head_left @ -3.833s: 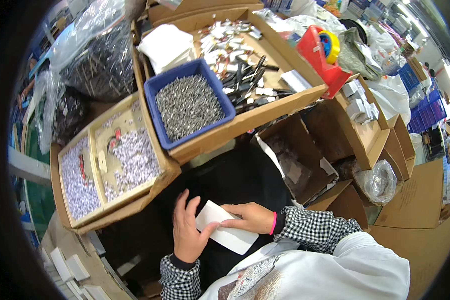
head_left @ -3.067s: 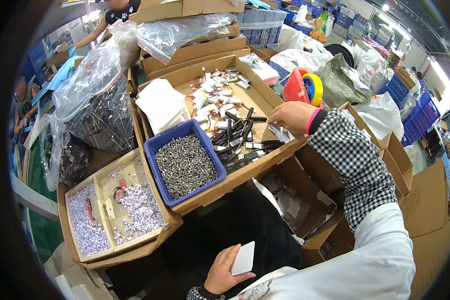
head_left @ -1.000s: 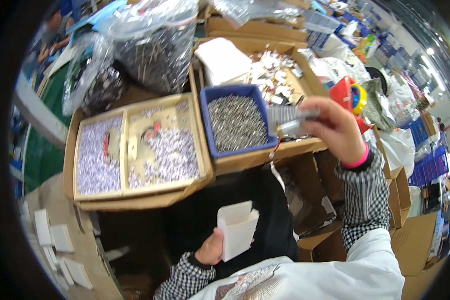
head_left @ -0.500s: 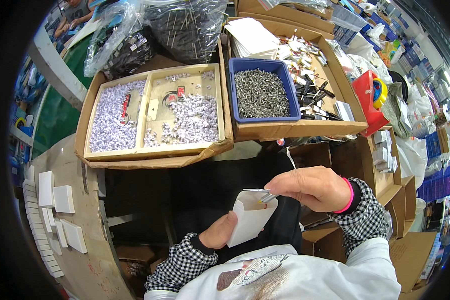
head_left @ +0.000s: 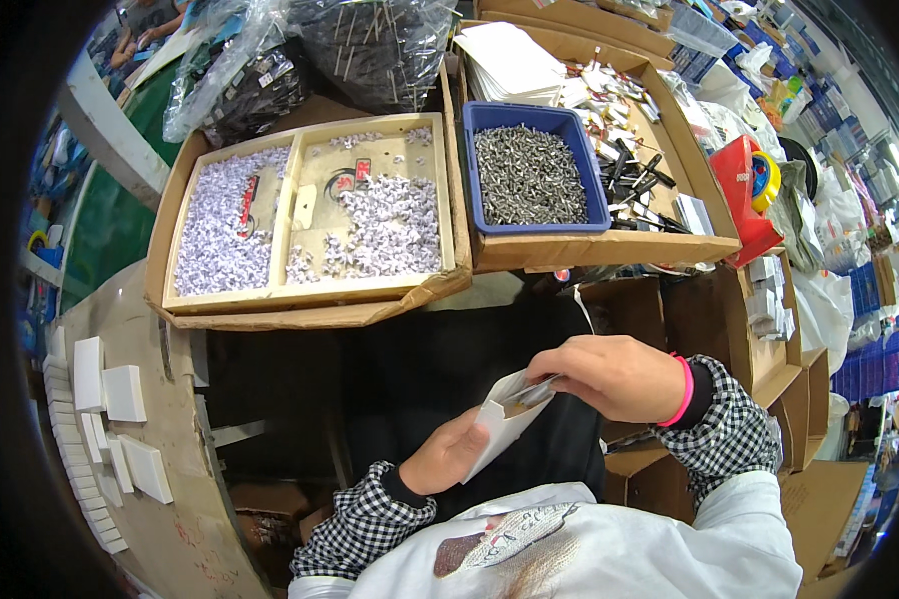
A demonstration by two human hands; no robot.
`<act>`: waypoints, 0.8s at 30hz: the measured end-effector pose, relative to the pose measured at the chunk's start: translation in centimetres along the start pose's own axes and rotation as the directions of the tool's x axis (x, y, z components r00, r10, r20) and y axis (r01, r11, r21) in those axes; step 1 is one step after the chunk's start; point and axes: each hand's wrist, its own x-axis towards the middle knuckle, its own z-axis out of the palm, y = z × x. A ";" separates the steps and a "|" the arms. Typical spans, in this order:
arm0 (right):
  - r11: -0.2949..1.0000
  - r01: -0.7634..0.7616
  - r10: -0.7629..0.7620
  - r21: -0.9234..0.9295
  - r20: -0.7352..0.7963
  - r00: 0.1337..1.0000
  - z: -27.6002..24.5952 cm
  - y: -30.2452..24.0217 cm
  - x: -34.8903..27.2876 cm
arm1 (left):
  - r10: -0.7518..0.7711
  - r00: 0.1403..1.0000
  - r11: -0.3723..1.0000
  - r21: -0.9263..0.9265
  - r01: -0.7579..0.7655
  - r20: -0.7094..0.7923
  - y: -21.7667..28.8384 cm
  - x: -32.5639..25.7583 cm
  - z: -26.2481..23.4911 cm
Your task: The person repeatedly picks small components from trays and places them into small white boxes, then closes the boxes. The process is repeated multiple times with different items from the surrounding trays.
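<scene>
My left hand (head_left: 451, 454) holds a small white paper envelope (head_left: 501, 427) by its lower part, its mouth open and tilted up to the right. My right hand (head_left: 614, 374) sits at the envelope's mouth, its fingertips pinching a small metallic piece (head_left: 531, 394) that is partly inside the envelope. Both hands are over my dark lap, below the front edge of the cardboard trays.
A blue bin of grey metal screws (head_left: 529, 175) sits in a cardboard tray (head_left: 609, 245). Left of it a divided cardboard box (head_left: 299, 290) holds small white pieces. White boxes (head_left: 105, 399) line the left surface. A red holder (head_left: 744, 195) stands at right, plastic bags (head_left: 369, 45) behind.
My right hand came back from the tray holding a small metallic piece and moved down to the envelope, which my left hand raised; the piece now sits at the envelope's mouth.
</scene>
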 end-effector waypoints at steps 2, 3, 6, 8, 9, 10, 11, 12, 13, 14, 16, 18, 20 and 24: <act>0.983 0.062 -0.060 -0.174 0.021 0.998 0.5 -0.2 0.5 | 0.047 0.998 0.994 0.102 -0.043 -0.046 0.0 0.4 0.2; 0.963 0.169 -0.182 -0.211 -0.046 0.982 0.7 -0.3 0.8 | 0.082 0.995 0.991 0.108 -0.076 -0.055 -0.1 0.6 0.3; 0.991 0.022 -0.049 -0.134 -0.203 0.978 1.2 -1.0 0.9 | 0.134 0.989 0.988 0.079 -0.129 -0.061 0.0 0.9 0.2; 0.982 0.027 -0.074 -0.185 -0.250 0.965 1.3 -1.0 1.2 | 0.139 0.988 0.989 0.050 -0.136 -0.066 0.1 0.8 0.0; 0.968 0.081 -0.132 -0.237 -0.209 0.969 1.3 -0.9 1.4 | 0.133 0.989 0.991 0.040 -0.130 -0.068 0.2 0.7 -0.1; 0.950 0.125 -0.182 -0.288 -0.181 0.967 1.3 -0.8 1.7 | 0.126 0.990 0.992 0.031 -0.124 -0.067 0.3 0.7 -0.2; 0.931 0.179 -0.247 -0.319 -0.186 0.951 1.6 -0.7 2.1 | 0.148 0.984 0.988 0.054 -0.143 -0.100 0.3 0.7 -0.2; 0.936 0.166 -0.225 -0.310 -0.166 0.960 1.7 -0.8 2.1 | 0.170 0.977 0.984 0.076 -0.161 -0.130 0.4 0.6 0.1; 0.940 0.146 -0.201 -0.309 -0.155 0.967 1.9 -0.9 2.2 | 0.195 0.968 0.979 0.098 -0.181 -0.159 0.5 0.6 0.1; 0.941 0.133 -0.183 -0.310 -0.137 0.973 1.9 -1.0 2.3 | 0.200 0.966 0.976 0.120 -0.182 -0.161 0.5 0.6 0.1; 0.961 0.127 -0.173 -0.245 -0.177 0.969 2.1 -1.2 2.7 | 0.209 0.965 0.969 0.166 -0.182 -0.159 0.6 0.7 -0.1; 0.954 0.113 -0.166 -0.276 -0.175 0.971 1.8 -1.3 2.9 | 0.225 0.963 0.965 0.168 -0.199 -0.148 0.6 0.8 -0.5; 0.958 0.109 -0.144 -0.267 -0.118 0.982 1.5 -1.3 3.4 | 0.264 0.956 0.955 0.176 -0.240 -0.128 0.5 0.7 -1.0; 0.994 0.083 -0.079 -0.076 0.063 0.995 0.9 -0.9 4.6 | 0.159 0.977 0.985 0.088 -0.147 -0.139 0.3 0.5 -1.6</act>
